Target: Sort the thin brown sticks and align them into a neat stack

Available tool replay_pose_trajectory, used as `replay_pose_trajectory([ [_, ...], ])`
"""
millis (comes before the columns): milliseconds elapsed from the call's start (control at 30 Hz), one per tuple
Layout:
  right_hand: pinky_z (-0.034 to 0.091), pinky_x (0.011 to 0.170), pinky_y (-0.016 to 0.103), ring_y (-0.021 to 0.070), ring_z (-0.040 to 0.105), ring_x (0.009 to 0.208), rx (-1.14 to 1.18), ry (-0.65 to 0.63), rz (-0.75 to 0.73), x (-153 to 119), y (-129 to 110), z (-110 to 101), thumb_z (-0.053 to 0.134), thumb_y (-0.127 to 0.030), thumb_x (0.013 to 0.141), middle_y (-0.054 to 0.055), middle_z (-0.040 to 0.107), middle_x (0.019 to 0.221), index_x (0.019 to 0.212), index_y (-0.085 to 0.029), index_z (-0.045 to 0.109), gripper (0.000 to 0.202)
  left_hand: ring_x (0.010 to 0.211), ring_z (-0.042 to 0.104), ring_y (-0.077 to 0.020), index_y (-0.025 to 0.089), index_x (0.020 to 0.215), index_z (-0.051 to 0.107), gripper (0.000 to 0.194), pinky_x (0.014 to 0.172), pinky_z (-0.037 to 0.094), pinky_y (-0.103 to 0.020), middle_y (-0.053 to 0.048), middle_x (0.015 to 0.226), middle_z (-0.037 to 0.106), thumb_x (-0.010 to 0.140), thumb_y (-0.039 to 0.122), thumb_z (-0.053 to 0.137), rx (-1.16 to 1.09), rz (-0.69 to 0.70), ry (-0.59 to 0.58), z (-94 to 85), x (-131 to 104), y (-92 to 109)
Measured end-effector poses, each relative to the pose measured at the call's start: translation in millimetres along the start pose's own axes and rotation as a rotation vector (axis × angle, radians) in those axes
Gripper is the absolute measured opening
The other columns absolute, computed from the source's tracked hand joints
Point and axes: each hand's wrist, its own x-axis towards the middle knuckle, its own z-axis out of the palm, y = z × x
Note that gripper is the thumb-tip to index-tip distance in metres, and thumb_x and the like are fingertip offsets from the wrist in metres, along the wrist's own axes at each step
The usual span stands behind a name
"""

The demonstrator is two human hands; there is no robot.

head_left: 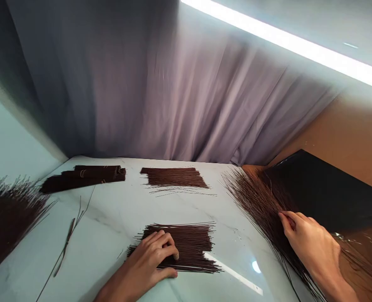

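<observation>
Thin dark brown sticks lie side by side in a flat layer (194, 243) at the front middle of the white table. My left hand (156, 256) rests on the left part of this layer, fingers bent and a little apart, thumb at its lower edge. At the right, my right hand (302, 235) is closed in a pinch on the long loose bundle of brown sticks (257, 201); how many it grips is hidden. Farther back on the table lies a smaller flat layer of sticks (176, 177).
Tied dark bundles (88, 175) lie at the back left, with a large pile of sticks (10, 218) at the far left. A thin tied bunch (68, 241) lies nearer. A black sheet (324, 193) is at the right; a grey curtain (173, 92) hangs behind.
</observation>
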Motion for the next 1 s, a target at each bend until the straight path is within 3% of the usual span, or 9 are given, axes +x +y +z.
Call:
replay_pose_trajectory([
  [133,0.041,0.057,0.039,0.0301,0.061,0.067,0.033,0.027,-0.057,-6.7,4.2,18.0,0.039,-0.042,0.094,0.010,0.069,0.078,0.090,-0.022,0.072,0.039,0.101,0.063,-0.0226,0.028,0.104,0.067,0.011,0.089,0.048,-0.034,0.001,0.107,0.066,0.095,0.021,0.067,0.058,0.007,0.110,-1.6,6.5,-3.4],
  [300,0.044,0.054,0.039,0.0301,0.063,0.073,0.120,0.084,0.030,-13.8,-5.2,10.4,0.041,-0.046,0.095,0.014,0.065,0.098,0.102,-0.023,0.071,0.038,0.098,0.062,-0.0222,0.024,0.105,0.067,0.015,0.086,0.049,-0.037,-0.002,0.106,0.066,0.101,0.014,0.056,0.211,0.033,0.165,4.8,14.5,-17.2],
  [400,0.046,0.054,0.038,0.0276,0.063,0.076,0.203,0.191,0.082,-13.4,-30.8,-3.1,0.043,-0.048,0.096,0.017,0.061,0.106,0.109,-0.021,0.068,0.040,0.092,0.063,-0.0209,0.023,0.099,0.066,0.019,0.083,0.050,-0.036,-0.002,0.101,0.066,0.103,0.014,0.049,0.215,0.066,0.199,12.0,15.8,-23.4],
  [500,0.050,0.065,0.037,0.0247,0.063,0.081,0.303,0.246,-0.043,-6.2,-71.3,-12.2,0.042,-0.044,0.100,0.014,0.059,0.109,0.110,-0.020,0.066,0.035,0.088,0.064,-0.0204,0.023,0.097,0.064,0.022,0.082,0.049,-0.036,-0.002,0.098,0.066,0.104,0.014,0.046,0.208,0.091,0.241,15.8,16.1,-25.0],
  [633,0.049,0.087,0.040,0.0266,0.060,0.098,0.478,0.076,-0.406,15.1,-132.2,-0.9,0.041,-0.029,0.105,0.013,0.061,0.107,0.111,-0.020,0.062,0.023,0.086,0.065,-0.0211,0.023,0.094,0.060,0.022,0.084,0.049,-0.038,-0.002,0.095,0.066,0.104,0.012,0.043,0.264,0.102,0.249,17.9,18.0,-24.1],
  [733,0.049,0.087,0.038,0.0248,0.058,0.097,0.524,-0.073,-0.589,33.2,-168.6,24.9,0.046,-0.025,0.104,0.010,0.064,0.104,0.108,-0.020,0.062,0.017,0.087,0.066,-0.0238,0.022,0.094,0.059,0.020,0.085,0.050,-0.040,-0.003,0.094,0.067,0.104,0.014,0.043,0.340,0.132,0.265,19.4,19.6,-23.7],
  [833,0.048,0.083,0.033,0.0222,0.058,0.092,0.532,-0.139,-0.642,44.8,-189.9,51.9,0.055,-0.024,0.101,0.006,0.066,0.100,0.102,-0.020,0.063,0.009,0.085,0.066,-0.0237,0.024,0.094,0.058,0.022,0.084,0.051,-0.039,-0.003,0.093,0.065,0.106,0.019,0.040,0.313,0.117,0.298,19.0,18.0,-25.0],
  [1000,0.044,0.078,0.033,0.0218,0.055,0.086,0.519,-0.162,-0.637,48.0,-199.4,73.8,0.049,-0.017,0.102,0.007,0.062,0.092,0.089,-0.018,0.058,0.016,0.081,0.063,-0.0165,0.027,0.098,0.058,0.025,0.080,0.056,-0.028,0.001,0.091,0.062,0.107,0.036,0.036,-0.020,0.010,0.382,17.0,13.3,-28.0],
])
